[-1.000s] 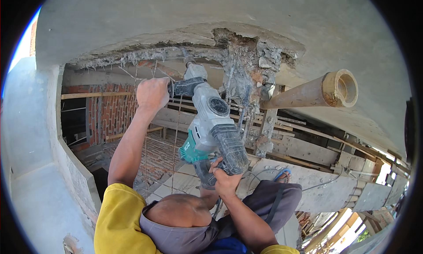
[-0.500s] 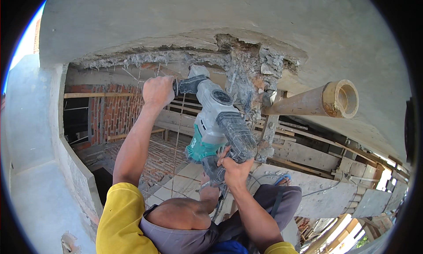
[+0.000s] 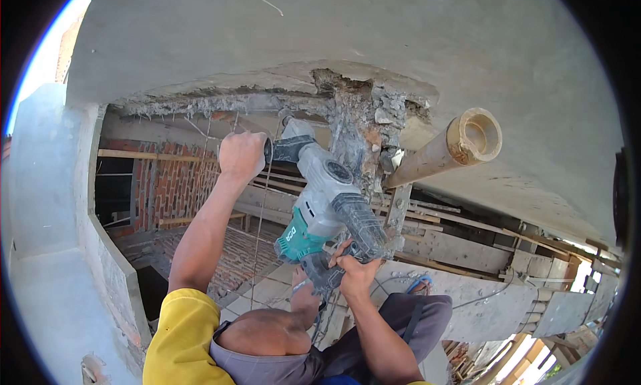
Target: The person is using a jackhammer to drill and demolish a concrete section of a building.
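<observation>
While our left hand (image 3: 242, 155) is closed round the side handle (image 3: 268, 151) and our right hand (image 3: 359, 275) round the rear handle (image 3: 322, 271), the drill (image 3: 322, 197) sits between them, nose up near the broken concrete (image 3: 350, 126), which we reckon could crumble onto us if vibration loosens it.

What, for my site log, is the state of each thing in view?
Drill: dusty, slanted, front end up; whether running, unclear.
Left hand: closed on the side handle.
Right hand: closed on the drill's rear.
Concrete: broken, rough.
Pole: slanting, near end hollow.
Brick wall: unplastered.
Trousers: left knee bare.
</observation>
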`<state>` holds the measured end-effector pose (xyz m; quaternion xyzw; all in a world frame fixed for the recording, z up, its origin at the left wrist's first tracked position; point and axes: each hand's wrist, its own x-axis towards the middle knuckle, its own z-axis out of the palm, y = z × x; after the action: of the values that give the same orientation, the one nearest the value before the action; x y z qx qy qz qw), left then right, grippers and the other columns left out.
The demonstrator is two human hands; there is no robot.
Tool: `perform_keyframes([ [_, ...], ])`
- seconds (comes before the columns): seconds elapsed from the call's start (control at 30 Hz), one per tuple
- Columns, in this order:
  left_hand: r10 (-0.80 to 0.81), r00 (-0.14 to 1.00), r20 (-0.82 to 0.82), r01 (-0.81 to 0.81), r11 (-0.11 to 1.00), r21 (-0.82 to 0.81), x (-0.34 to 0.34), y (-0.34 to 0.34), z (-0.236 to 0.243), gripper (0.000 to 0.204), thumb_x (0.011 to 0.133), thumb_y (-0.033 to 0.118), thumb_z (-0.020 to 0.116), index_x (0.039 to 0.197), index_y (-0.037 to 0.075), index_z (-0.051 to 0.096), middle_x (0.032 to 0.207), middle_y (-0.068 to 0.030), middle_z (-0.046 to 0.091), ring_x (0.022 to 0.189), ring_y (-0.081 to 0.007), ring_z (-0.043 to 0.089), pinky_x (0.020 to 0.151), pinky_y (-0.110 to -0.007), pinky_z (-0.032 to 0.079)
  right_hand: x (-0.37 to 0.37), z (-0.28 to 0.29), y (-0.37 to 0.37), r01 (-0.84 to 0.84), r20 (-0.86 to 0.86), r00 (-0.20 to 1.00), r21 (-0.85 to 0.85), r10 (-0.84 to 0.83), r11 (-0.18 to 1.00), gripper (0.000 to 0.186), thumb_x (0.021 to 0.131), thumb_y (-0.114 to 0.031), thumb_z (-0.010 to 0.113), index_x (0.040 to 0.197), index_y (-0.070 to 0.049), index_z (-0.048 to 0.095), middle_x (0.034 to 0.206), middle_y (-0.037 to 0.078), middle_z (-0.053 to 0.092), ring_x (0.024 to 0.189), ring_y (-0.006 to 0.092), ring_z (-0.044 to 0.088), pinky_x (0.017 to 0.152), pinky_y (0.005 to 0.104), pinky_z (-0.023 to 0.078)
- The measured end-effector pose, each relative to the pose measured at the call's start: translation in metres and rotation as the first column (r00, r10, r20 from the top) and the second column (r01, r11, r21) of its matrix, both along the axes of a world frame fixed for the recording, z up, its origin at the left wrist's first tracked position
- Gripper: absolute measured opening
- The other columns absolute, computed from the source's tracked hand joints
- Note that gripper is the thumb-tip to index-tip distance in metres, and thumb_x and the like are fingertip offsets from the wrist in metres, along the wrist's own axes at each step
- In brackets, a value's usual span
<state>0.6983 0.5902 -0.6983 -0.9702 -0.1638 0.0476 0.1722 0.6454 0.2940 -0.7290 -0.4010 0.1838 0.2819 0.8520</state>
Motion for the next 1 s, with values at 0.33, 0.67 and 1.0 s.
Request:
perform_keyframes([
  [0.33,0.061,0.998,-0.034,-0.062,0.997,-0.038,-0.001,0.029,-0.015,0.012,0.070,0.010,0.057,0.076,0.015,0.067,0.068,-0.0109,0.066,0.068,-0.0265,0.066,0.064,-0.037,0.050,0.013,-0.012,0.036,-0.070,0.063,0.995,-0.040,0.072,0.997,0.023,0.066,0.010,0.051,0.089,0.006,0.053,0.075,0.009,0.056,0.060,0.0153,0.054,0.052,0.0291,0.046],
  [0.67,0.084,0.993,-0.084,-0.084,0.996,-0.007,0.005,0.043,-0.016,0.014,0.072,0.010,0.056,0.080,0.015,0.067,0.070,-0.0102,0.066,0.069,-0.0265,0.066,0.065,-0.037,0.050,-0.006,-0.008,0.045,0.014,0.004,1.000,-0.056,-0.014,0.998,0.027,0.064,0.007,0.051,0.090,0.008,0.051,0.073,0.012,0.055,0.056,0.0193,0.055,0.050,0.0322,0.047],
  [1.0,0.236,0.956,-0.175,-0.252,0.965,-0.074,0.016,0.060,-0.042,0.017,0.073,0.011,0.056,0.082,0.012,0.069,0.078,-0.0148,0.068,0.077,-0.0313,0.067,0.069,-0.041,0.054,0.070,0.000,0.069,-0.203,0.006,0.978,-0.229,0.210,0.952,0.022,0.063,0.007,0.052,0.085,0.007,0.052,0.069,0.011,0.054,0.050,0.0180,0.052,0.045,0.0308,0.043],
])
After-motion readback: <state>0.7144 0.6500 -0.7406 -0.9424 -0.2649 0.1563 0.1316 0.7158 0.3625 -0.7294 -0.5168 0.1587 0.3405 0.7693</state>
